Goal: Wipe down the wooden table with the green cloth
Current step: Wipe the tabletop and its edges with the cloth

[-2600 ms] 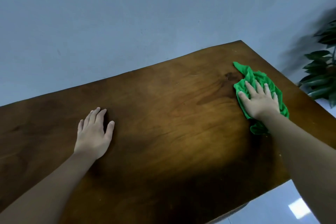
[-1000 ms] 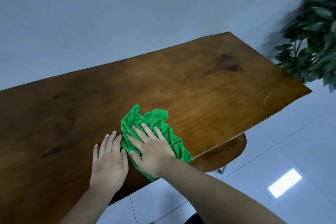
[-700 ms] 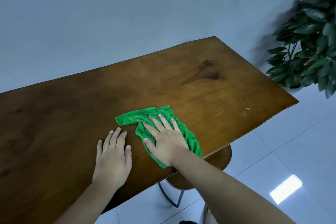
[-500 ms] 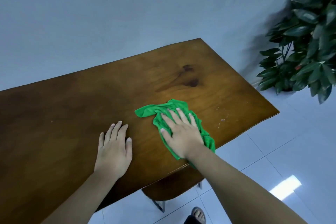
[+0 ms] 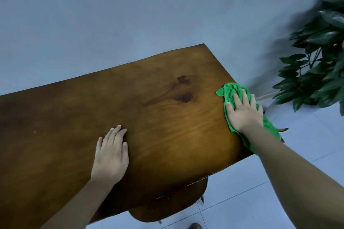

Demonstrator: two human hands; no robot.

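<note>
Head view, looking down over a wooden table (image 5: 158, 117) that runs from the lower left toward a far right corner set against a pale blue-grey wall (image 5: 130, 15). My left hand (image 5: 111, 156) lies palm down on the bare wood near the middle of the top, fingers (image 5: 113, 135) straight and close together, thumb out to the right, gripping nothing. My right hand (image 5: 243, 112) lies palm down on the green cloth (image 5: 230, 89) at the table's right edge; its fingers are spread flat across the cloth and press it to the wood rather than closing around it. The cloth is bunched and creased. One rounded end sticks out beyond my fingertips toward the far corner; the other end trails back under my wrist and forearm along the edge, and part of it seems to overlap the edge, though I cannot tell how far. Two dark knots (image 5: 184, 89) with streaked grain mark the wood between my hands, nearer the right one. The two hands are well apart. A leafy dark green plant (image 5: 316, 72) stands on the floor beyond the right end of the table, near the wall. Below the near edge shows a rounded brown chair seat (image 5: 167, 208) on pale floor tiles (image 5: 279, 182).
</note>
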